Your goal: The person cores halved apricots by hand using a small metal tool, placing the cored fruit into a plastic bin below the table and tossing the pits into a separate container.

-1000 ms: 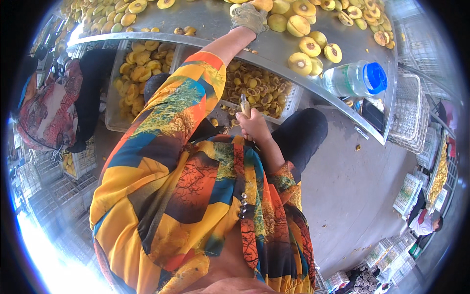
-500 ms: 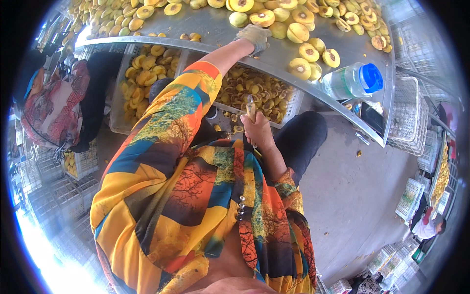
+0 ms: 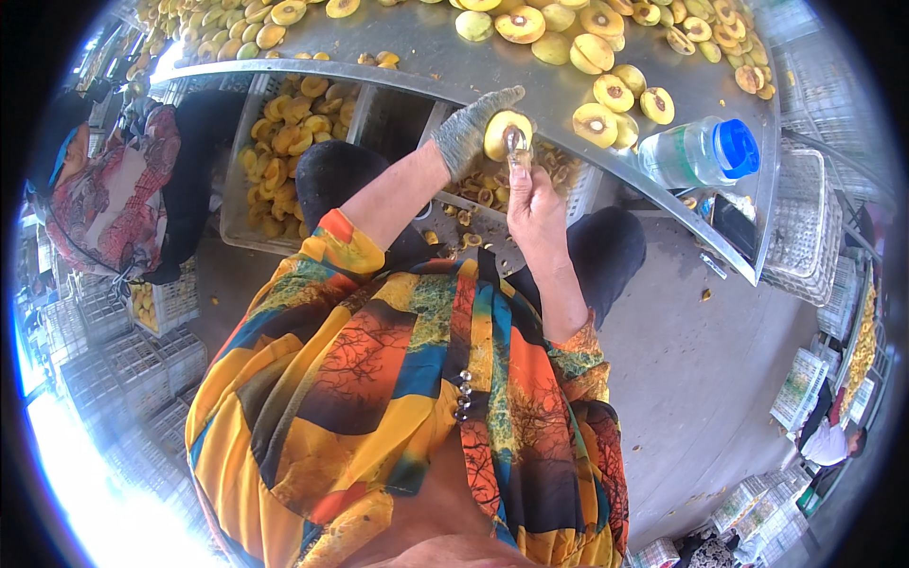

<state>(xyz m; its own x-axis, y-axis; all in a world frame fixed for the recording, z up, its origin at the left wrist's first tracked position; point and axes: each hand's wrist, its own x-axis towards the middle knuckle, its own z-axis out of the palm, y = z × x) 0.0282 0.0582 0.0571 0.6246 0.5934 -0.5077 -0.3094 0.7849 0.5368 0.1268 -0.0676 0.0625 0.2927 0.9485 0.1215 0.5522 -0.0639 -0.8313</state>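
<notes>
A grey work glove covers my left hand [image 3: 464, 131], which grips a halved yellow peach [image 3: 503, 129] just over the table's front edge, cut face toward me. My bare right hand [image 3: 538, 210] is closed round a short-handled pitting tool [image 3: 517, 151]. Its metal tip touches the dark middle of the cut face. Most of the handle is hidden in my fist. On the metal table [image 3: 398, 43], more peach halves [image 3: 606, 93] lie beyond my hands, several with the brown stone or its hollow showing.
Below the table edge stands a crate [image 3: 234, 213] of peach halves, with scraps [image 3: 488, 194] in another beneath my hands. A blue-lidded clear jar [image 3: 696, 154] and a phone [image 3: 731, 225] rest at the table's right corner. A white basket [image 3: 803, 218] stands beside it. Another person [image 3: 118, 199] sits at left.
My left hand has come back from the fruit pile with a peach half. My right hand has risen with the tool and meets it at the table edge.
</notes>
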